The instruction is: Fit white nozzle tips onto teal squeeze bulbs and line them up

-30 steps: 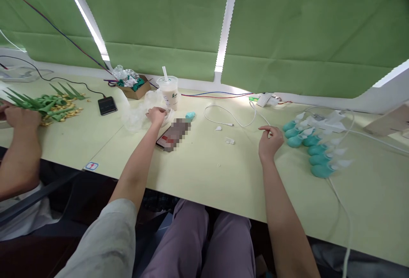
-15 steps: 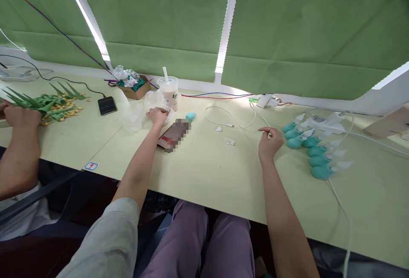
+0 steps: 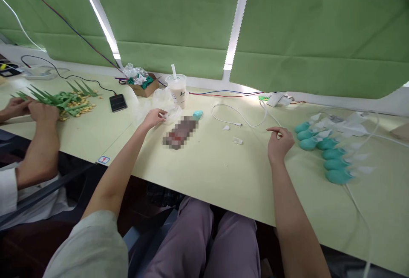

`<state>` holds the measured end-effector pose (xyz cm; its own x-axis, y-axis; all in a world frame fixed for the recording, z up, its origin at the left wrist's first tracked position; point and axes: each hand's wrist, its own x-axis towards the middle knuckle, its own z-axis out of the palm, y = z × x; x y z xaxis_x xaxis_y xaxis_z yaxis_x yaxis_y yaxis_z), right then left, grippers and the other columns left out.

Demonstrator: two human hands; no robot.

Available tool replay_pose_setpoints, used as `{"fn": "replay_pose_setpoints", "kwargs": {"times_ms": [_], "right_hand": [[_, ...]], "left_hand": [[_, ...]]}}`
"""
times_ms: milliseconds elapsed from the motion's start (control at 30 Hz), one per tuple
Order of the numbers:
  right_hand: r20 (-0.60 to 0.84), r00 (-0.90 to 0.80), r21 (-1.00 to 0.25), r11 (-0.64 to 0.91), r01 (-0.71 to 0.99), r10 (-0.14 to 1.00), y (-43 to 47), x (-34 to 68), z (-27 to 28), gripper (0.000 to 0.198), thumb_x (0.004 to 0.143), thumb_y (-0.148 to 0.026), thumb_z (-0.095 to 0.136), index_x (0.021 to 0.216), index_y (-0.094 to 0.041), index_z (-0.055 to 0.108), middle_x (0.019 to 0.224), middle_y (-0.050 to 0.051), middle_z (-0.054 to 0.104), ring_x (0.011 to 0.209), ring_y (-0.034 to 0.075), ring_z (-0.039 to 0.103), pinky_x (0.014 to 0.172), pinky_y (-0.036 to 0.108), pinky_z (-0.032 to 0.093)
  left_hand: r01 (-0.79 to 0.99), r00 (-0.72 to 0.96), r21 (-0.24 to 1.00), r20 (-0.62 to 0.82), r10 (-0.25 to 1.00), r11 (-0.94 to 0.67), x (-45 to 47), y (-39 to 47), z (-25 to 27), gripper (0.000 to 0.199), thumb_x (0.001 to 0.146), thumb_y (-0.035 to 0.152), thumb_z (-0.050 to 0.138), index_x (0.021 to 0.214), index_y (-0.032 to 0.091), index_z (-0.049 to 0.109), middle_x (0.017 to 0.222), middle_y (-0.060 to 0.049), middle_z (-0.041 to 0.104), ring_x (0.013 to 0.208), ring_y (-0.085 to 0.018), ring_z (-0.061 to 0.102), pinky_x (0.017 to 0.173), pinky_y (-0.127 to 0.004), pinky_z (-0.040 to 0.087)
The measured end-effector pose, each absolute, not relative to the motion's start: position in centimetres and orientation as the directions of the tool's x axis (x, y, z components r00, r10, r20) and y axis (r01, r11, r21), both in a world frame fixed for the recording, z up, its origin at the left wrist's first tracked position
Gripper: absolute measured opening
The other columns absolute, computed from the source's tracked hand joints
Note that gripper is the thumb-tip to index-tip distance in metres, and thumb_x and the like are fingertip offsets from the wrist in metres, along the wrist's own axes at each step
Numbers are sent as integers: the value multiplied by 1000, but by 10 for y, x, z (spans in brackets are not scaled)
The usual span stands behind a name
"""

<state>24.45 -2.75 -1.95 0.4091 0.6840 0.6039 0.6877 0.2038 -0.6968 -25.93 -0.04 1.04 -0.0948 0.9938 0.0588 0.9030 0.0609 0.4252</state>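
Observation:
My left hand [image 3: 154,118] reaches over the table, its curled fingers on the edge of a thin clear plastic bag [image 3: 161,97]. Behind the bag stands a plastic drink cup [image 3: 177,93] with a straw. To the right of this hand lie a phone [image 3: 180,133], blurred over, and a small teal bulb-shaped piece [image 3: 197,115]. My right hand [image 3: 280,144] rests at the table's right side, fingers loosely bent, index finger stretched leftward, with nothing seen in it. Beside it sits a group of several teal bulb-shaped pieces [image 3: 334,153] with white tips.
Small white pieces [image 3: 237,141] and a white cable [image 3: 236,123] lie mid-table. A box of scraps [image 3: 147,90] stands at the back, near a dark phone [image 3: 118,102]. At left, another person's hands [image 3: 41,110] handle green-and-yellow plant-like pieces [image 3: 73,103].
The view has turned slightly left. My left hand has drawn back a little to the left, away from the cup. My right hand keeps its place and pose.

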Motion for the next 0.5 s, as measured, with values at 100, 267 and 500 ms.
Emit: {"fn": "replay_pose_setpoints", "kwargs": {"times_ms": [100, 267, 500], "right_hand": [[608, 403, -689, 203, 696, 684, -28, 244, -19, 30, 70, -10, 39, 71, -19, 67, 78, 5, 65, 79, 19, 54, 71, 31, 41], [613, 396, -684, 209, 698, 683, -28, 244, -19, 29, 70, -11, 39, 70, -19, 67, 77, 5, 66, 77, 19, 54, 70, 31, 42], [612, 408, -690, 206, 694, 677, -28, 244, -19, 29, 70, -11, 39, 70, -19, 67, 78, 5, 66, 78, 19, 55, 70, 30, 41]], "left_hand": [[897, -79, 440, 80, 994, 36, -257, -11, 7, 41, 70, 28, 63, 111, 21, 64, 111, -4, 66, 88, -18, 63, 83, -28, 47], [942, -45, 336, 147, 988, -7, -252, -16, 4, 31, 82, 23, 43, 107, 24, 63, 113, -3, 65, 105, -22, 56, 90, -34, 43], [983, -80, 176, 161, 984, 51, -251, -3, 8, 35, 79, 15, 37, 86, 21, 71, 109, -6, 67, 105, -26, 57, 91, -38, 41]]}}
